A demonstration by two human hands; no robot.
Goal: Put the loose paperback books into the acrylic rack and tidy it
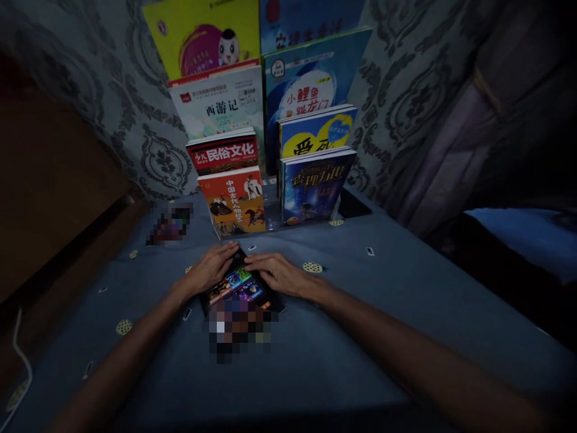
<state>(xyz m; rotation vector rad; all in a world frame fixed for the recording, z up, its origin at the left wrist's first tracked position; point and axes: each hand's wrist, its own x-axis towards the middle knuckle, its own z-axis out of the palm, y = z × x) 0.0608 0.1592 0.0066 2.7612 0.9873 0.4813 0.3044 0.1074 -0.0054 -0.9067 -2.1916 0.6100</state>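
At frame centre, the left hand (210, 269) lies flat, fingers uncurled, on a dark book (247, 281) on the tabletop (383, 319); whether the right hand (283, 275) grips its edge I cannot tell. It looks light, stiff, slick, best taken by opposite edges. Its print slopes up rightward; the long axis is unclear.

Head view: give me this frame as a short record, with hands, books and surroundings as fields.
Left: left hand lies over the left side of a dark book
Right: right hand touches the book's right side, fingers reaching inward
Dark book: on the tablecloth; colour pictures show, near part pixelated
Standing books: two columns; orange book front left, dark blue book front right
Left of columns: pixelated item
Far left: white cord
Lighting: dim
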